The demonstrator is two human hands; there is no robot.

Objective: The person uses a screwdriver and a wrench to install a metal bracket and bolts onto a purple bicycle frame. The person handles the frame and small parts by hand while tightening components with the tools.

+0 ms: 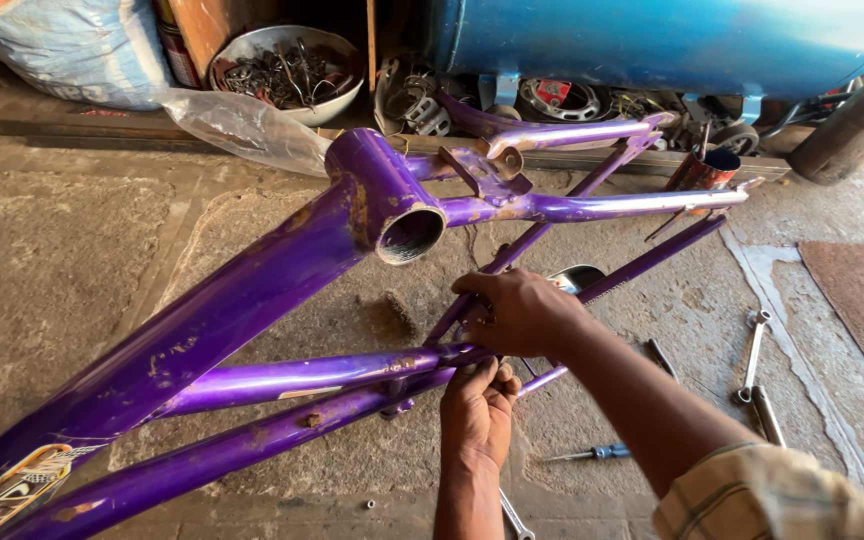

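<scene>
A purple bicycle frame point(252, 290) with chipped paint lies tilted over a concrete floor, its open bottom bracket shell point(410, 235) facing me. My right hand point(524, 312) reaches in from the lower right and closes over the spot where the thin rear tubes meet the seat tube. My left hand point(478, 405) comes up from below, its fingers curled around the underside of the same junction. What sits under the fingers is hidden.
Two spanners point(757, 365) and a blue-handled screwdriver point(597, 453) lie on the floor to the right. Another spanner point(514, 517) shows below my left forearm. A metal bowl of parts point(287, 70), a plastic bag point(242, 125), a red can point(704, 170) and a blue tank point(672, 40) line the back.
</scene>
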